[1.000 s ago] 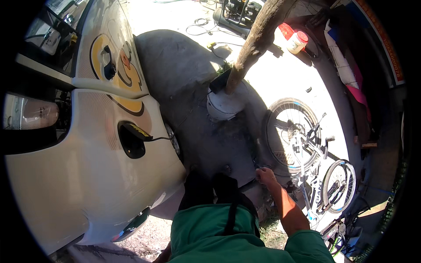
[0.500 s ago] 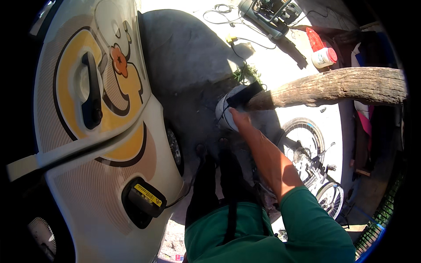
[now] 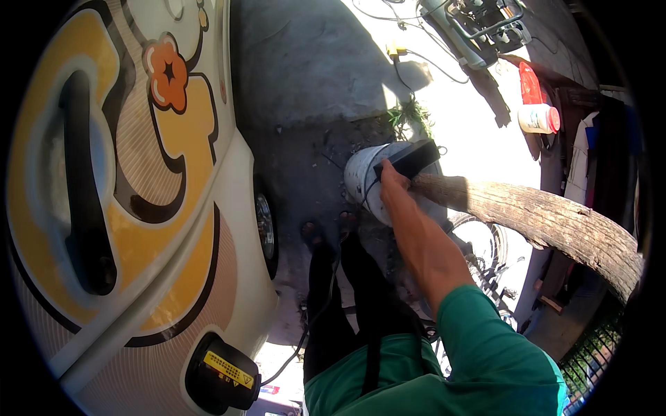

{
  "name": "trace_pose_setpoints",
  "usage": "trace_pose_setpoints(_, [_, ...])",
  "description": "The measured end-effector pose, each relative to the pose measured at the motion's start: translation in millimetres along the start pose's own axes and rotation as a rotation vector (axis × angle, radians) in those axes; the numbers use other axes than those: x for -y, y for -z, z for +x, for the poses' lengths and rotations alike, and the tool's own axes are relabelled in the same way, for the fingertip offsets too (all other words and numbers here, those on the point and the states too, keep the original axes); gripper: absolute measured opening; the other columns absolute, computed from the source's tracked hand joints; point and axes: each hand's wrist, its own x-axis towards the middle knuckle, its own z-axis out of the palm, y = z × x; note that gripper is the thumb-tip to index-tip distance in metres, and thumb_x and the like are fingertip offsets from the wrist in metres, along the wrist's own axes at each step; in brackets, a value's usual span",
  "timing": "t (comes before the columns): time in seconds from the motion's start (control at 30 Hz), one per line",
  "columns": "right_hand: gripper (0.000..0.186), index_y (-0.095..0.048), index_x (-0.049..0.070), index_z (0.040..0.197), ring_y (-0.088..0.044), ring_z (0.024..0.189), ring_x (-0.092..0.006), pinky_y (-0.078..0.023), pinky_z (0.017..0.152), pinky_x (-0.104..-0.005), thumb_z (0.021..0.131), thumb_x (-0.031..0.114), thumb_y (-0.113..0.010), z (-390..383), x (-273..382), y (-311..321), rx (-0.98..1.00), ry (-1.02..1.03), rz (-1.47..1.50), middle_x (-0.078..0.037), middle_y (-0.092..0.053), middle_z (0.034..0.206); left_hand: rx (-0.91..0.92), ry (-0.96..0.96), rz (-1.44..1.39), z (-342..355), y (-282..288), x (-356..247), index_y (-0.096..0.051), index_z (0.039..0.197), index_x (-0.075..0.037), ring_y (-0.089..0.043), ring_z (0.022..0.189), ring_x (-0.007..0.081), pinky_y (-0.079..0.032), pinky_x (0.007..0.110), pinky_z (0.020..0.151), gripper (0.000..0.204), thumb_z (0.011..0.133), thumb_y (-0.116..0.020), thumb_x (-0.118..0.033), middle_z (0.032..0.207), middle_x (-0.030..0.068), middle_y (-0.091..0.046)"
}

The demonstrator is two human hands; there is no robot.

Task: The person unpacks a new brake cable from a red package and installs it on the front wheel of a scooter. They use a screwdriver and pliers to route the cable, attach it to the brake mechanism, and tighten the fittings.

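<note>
My right hand (image 3: 394, 178) reaches out ahead of me, its fingers closed at the near left end of a black box-shaped object (image 3: 414, 160). The box lies slanted over the top of a white bucket (image 3: 366, 186); whether it still rests on the bucket I cannot tell. A dark loop, a cord or the bucket's handle, hangs down the bucket's side below my hand. My left hand is out of view. A black cable (image 3: 300, 347) runs from a black plug unit (image 3: 220, 378) in the white vehicle's side toward my legs.
The decorated white vehicle (image 3: 243, 305) fills the left side. A thick tree trunk (image 3: 548, 213) slants in from the right beside the bucket. Bicycles (image 3: 482, 239) lie behind my right arm. Farther off are a white tub with red lid (image 3: 538, 118), a yellow connector (image 3: 396, 50) and a machine (image 3: 472, 31).
My right hand has moved up from the bucket's side to the end of the black box. The view has shifted, bringing the vehicle's door closer and the bucket slightly right.
</note>
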Motion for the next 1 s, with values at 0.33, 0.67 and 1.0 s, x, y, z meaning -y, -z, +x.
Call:
trace_pose_setpoints(0.33, [0.088, -0.044, -0.008, 0.131, -0.055, 0.119, -0.041, -0.044, 0.103, -0.0425, 0.062, 0.031, -0.082, 21, -71, 32, -0.055, 0.515, -0.086, -0.029, -0.056, 0.125, 0.032, 0.042, -0.048, -17, -26, 23, -0.066, 0.093, -0.004, -0.064, 0.071, 0.0286, -0.051, 0.043, 0.064, 0.019, 0.089, -0.06, -0.022, 0.084, 0.0142, -0.066])
trace_pose_setpoints(0.67, [0.089, -0.042, -0.008, 0.131, -0.056, 0.116, -0.0436, -0.045, 0.101, -0.0445, 0.062, 0.035, -0.079, 3, -88, 64, 0.002, 0.549, -0.335, -0.029, -0.057, 0.122, 0.029, 0.055, -0.058, -18, -36, 8, -0.065, 0.095, -0.005, -0.064, 0.072, 0.0299, -0.051, 0.043, 0.064, 0.019, 0.089, -0.059, -0.022, 0.084, 0.0148, -0.066])
trace_pose_setpoints(1.0, [0.098, -0.035, -0.009, 0.138, -0.047, 0.127, -0.0409, -0.038, 0.107, -0.0434, 0.064, 0.036, -0.08, 14, -104, 75, 0.111, 0.684, -0.373, -0.029, -0.049, 0.132, 0.031, 0.054, -0.068, -16, -37, 13, -0.064, 0.097, -0.006, -0.064, 0.072, 0.0312, -0.051, 0.044, 0.063, 0.019, 0.09, -0.058, -0.023, 0.085, 0.0154, -0.065])
